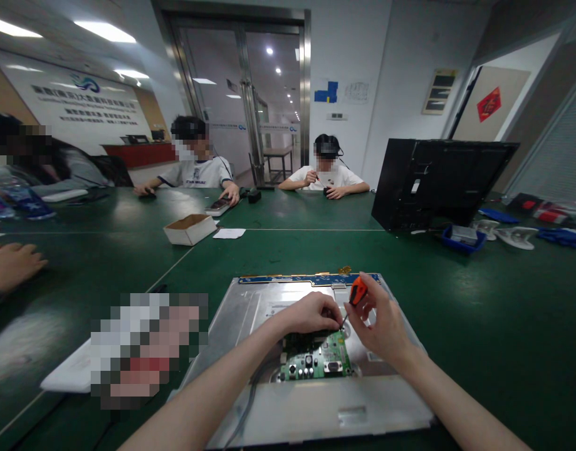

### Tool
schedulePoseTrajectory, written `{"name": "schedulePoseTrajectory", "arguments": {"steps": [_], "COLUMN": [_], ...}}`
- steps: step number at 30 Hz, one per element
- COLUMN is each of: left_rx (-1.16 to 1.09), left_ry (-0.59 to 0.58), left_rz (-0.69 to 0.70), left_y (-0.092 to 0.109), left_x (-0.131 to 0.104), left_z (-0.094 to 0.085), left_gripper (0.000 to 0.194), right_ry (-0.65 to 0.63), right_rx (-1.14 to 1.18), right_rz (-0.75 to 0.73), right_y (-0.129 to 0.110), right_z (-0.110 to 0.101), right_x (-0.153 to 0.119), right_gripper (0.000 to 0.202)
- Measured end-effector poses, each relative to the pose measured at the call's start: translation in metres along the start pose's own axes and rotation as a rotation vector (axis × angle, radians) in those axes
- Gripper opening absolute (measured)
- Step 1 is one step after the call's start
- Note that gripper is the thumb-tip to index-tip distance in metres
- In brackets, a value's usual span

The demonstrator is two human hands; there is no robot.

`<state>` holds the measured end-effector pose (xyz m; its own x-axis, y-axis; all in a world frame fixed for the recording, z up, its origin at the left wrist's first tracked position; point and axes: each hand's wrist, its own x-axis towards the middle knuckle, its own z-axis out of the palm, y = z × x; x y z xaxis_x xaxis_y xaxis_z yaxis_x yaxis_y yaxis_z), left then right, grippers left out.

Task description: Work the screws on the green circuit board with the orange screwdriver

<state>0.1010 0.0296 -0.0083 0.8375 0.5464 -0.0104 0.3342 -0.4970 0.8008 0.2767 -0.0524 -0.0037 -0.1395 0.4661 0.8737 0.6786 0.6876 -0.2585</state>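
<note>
In the head view an orange-and-black screwdriver [358, 290] is gripped in my right hand [379, 322], tilted with its thin shaft pointing down and left. The shaft's tip meets the upper right corner of a green circuit board [316, 364]. Close against that tip, my left hand [316, 313] has its fingers pinched together; what they hold, if anything, is hidden. Under both hands lies a flat metal display panel [240, 313], with a narrow blue board [288, 280] along its far edge. A grey cable [250, 401] runs down from the green board's left side.
A black monitor casing [438, 181] stands at the back right, with a blue tray [464, 238] beside it. An open cardboard box [190, 230] sits beyond the panel. Several people sit round the green table [480, 326]; another person's hand [15, 263] rests at the left.
</note>
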Motion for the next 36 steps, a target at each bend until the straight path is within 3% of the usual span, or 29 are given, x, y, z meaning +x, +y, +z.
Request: {"name": "schedulePoseTrajectory", "arguments": {"steps": [17,36], "left_rx": [0.007,0.024], "left_ry": [0.007,0.016], "left_rz": [-0.004,-0.010], "left_y": [0.0014,0.0041], "left_x": [-0.0006,-0.0021], "left_z": [0.0012,0.0023], "left_gripper": [0.011,0.014], "right_ry": [-0.051,-0.057], "right_rx": [0.069,0.029], "right_rz": [-0.008,0.026], "right_y": [-0.0042,-0.0030], "right_z": [-0.0020,-0.0031], "right_x": [0.0015,0.0026], "right_gripper": [0.065,0.057]}}
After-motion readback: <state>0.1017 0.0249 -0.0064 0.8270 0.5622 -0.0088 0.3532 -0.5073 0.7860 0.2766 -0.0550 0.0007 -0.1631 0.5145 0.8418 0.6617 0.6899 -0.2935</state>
